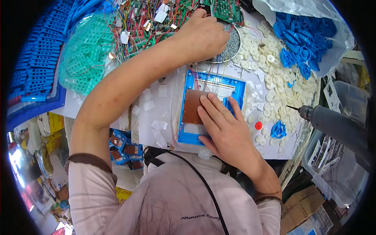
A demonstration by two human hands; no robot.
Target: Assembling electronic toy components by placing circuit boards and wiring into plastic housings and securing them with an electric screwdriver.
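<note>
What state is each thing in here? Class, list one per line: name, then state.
Left hand, curled at the screw bowl; grip hidden
Right hand, fingers spread over the brown board
Brown board, lying in the blue case
Blue case, open
Screw bowl, uncovered, screws inside
Silvery bag, open, blue parts showing
Power screwdriver, bit fitted; running or not, unclear
Clear bin, open

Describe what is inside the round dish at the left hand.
Small grey metal pieces show along the right side of the round dish. The left hand covers much of the left side; what lies beneath it, and anything in its grip, cannot be seen.
</note>
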